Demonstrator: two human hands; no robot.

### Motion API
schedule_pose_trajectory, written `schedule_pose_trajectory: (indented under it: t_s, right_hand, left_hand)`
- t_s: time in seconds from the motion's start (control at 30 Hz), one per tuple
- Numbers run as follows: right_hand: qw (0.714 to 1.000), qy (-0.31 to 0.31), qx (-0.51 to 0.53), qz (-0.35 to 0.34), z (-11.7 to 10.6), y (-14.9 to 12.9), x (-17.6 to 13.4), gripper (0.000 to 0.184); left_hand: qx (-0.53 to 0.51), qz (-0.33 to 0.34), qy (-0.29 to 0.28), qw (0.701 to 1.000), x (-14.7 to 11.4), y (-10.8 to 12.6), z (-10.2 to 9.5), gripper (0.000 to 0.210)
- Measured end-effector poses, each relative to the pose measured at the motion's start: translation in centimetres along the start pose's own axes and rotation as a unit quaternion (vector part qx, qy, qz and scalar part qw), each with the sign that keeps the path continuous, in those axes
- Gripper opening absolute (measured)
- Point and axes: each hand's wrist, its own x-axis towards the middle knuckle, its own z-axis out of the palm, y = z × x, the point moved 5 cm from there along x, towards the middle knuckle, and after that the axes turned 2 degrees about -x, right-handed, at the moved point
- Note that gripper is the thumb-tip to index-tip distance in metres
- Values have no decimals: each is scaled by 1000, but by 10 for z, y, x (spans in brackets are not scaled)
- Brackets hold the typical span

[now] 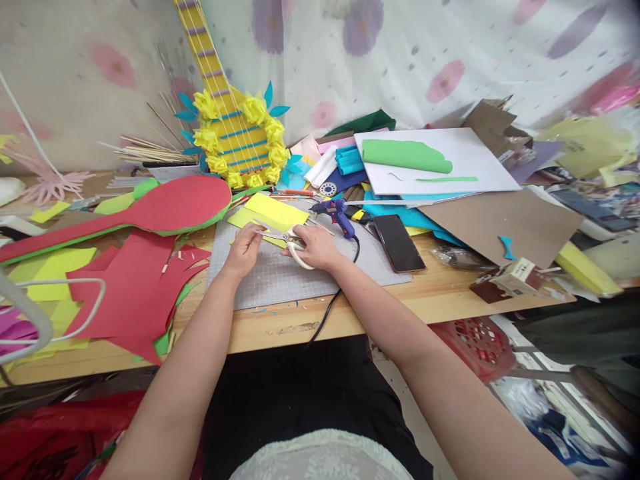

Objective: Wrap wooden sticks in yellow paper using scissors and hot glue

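Observation:
My right hand (317, 247) is closed around the white handles of a pair of scissors (295, 248), whose blades stand apart and point left. At the blade tips, my left hand (244, 250) is closed in a pinch; whatever lies between its fingers is too small to make out. Both hands are above a grey cutting mat (270, 287). Just behind them lie sheets of yellow paper (277, 212). A blue glue gun (340, 215) rests right behind my right hand, its black cord running down over the table edge.
A black phone (399, 243) lies right of the mat. On the left are a red guitar-shaped cutout (183, 203) and red paper (135, 293). A yellow paper guitar (235, 143) leans on the wall. Green crepe paper (405, 155) lies on a white board (480, 163).

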Motion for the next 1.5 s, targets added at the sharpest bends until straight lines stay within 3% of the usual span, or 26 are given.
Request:
schedule_pose_trajectory:
  t_s: [0.33, 0.5, 0.73, 0.87, 1.07, 1.3, 1.5]
  right_hand:
    - [998, -22, -46, 36, -3, 4, -1, 46]
    - [994, -31, -49, 90, -2, 10, -2, 47]
    - [1000, -14, 3, -13, -3, 1, 0, 40]
    - [1000, -10, 7, -22, -2, -1, 0, 38]
    - [1000, -5, -20, -2, -3, -1, 0, 37]
    - [998, -19, -52, 37, -1, 4, -1, 44]
    - [992, -10, -57, 110, 0, 13, -1, 48]
  left_hand:
    - [4, -49, -7, 999, 2, 6, -3, 37]
    - [-40, -67, -15, 997, 0, 3, 0, 32]
    - [-35, -63, -25, 997, -1, 3, 0, 32]
    - [-14, -53, -23, 998, 0, 7, -1, 34]
    - [-15, -42, -11, 999, -1, 4, -2, 35]
    - [-29, -86, 11, 996, -4, -9, -2, 38]
    - [-17, -81, 10, 997, -1, 1, -4, 39]
